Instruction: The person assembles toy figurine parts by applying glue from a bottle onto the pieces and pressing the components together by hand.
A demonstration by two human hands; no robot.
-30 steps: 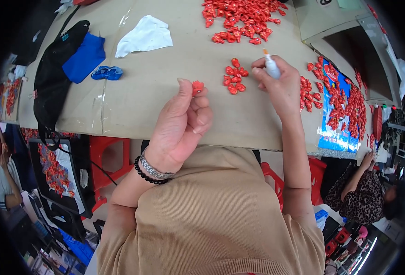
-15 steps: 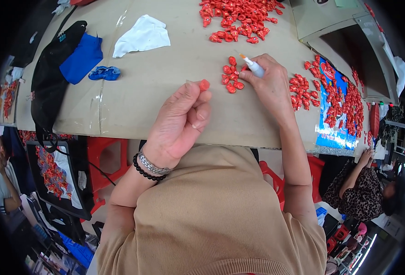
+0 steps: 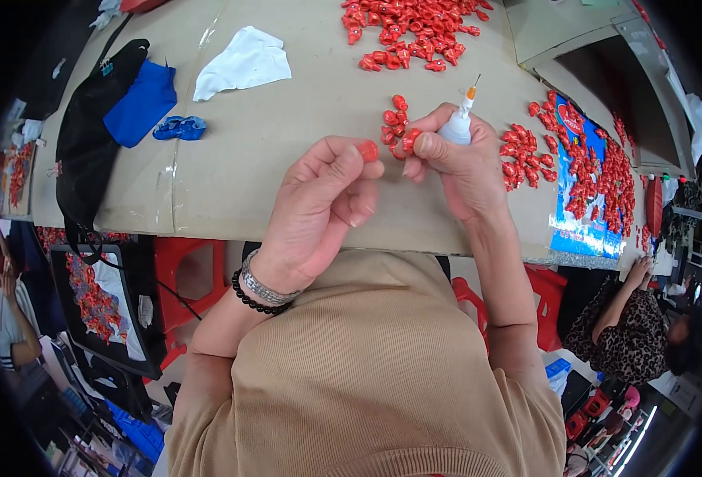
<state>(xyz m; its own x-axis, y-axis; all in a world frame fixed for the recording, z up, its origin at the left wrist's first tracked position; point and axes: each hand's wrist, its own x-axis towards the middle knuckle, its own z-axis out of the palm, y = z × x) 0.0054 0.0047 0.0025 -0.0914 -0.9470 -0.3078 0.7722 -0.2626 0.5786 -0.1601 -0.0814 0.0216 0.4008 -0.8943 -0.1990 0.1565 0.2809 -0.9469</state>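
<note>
Between its thumb and forefinger my left hand (image 3: 313, 199) pinches a small red plastic piece (image 3: 368, 151). My right hand (image 3: 472, 171) is closed round a white squeeze bottle (image 3: 456, 129) with an orange-based needle tip pointing up. The thumb and fingers of that same hand also pinch a small red figure part (image 3: 411, 141). The two red pieces are close together but apart. Just beyond the hands lies a small group of red parts (image 3: 395, 117) on the table, partly hidden by the right hand.
A large heap of red parts (image 3: 407, 33) lies at the far side. More red parts (image 3: 526, 155) and a blue printed sheet (image 3: 564, 230) are at right, by a grey box (image 3: 558, 48). White cloth (image 3: 248, 63), blue cloth (image 3: 140, 103) and a black bag (image 3: 89, 143) lie left.
My right hand has picked up a red part from the small group and moved nearer my left hand. The bottle's needle has swung from pointing left to pointing up. My left hand has shifted slightly right.
</note>
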